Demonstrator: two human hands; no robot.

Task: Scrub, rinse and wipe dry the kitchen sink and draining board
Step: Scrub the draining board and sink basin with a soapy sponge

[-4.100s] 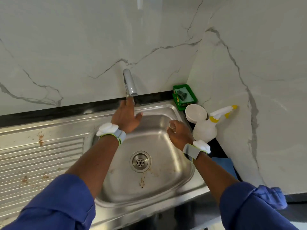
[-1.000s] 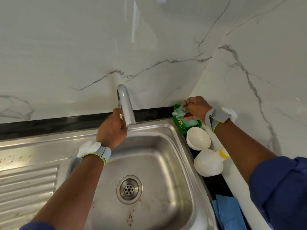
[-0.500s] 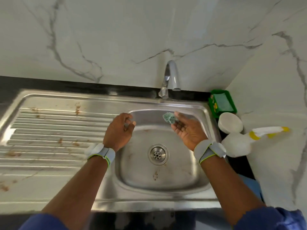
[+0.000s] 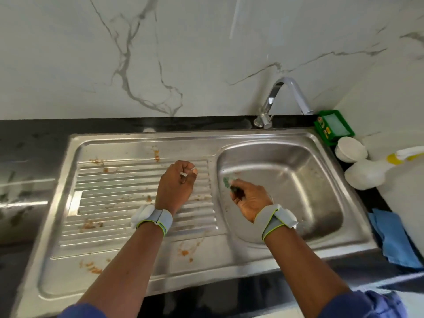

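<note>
Head view, looking down on a stainless steel sink (image 4: 307, 177) set in a dark bench (image 4: 34, 143) below a white veined marble wall (image 4: 183, 53). The ribbed draining board (image 4: 110, 193) lay to the left of the basin and carried scattered orange-brown stains (image 4: 184, 252) along its ribs, its upper margin and its flat front edge; fainter specks marked the basin's left inner wall. The left hand (image 4: 176, 184) hung over the right part of the draining board with its fingers loosely curled, grasping nothing. The right hand (image 4: 250, 200) reached into the left side of the basin and pinched a small green scrub pad (image 4: 227, 181) between its fingertips, the pad lying against or just off the left inner wall of the basin; actual contact could not be told. Each wrist bore a grey band with a white module, and blue sleeves showed at the lower edge. A chrome tap (image 4: 286, 92) rose from the bench behind the basin, its spout turned to the right. At the right rear corner stood a green tray (image 4: 333, 126); just in front of it sat a white bowl (image 4: 351, 149), and beside that lay a white spray bottle (image 4: 364, 175) on its side, with a yellow collar at its neck. A folded blue cloth (image 4: 394, 239) lay on the bench just to the right of the sink's front corner.
</note>
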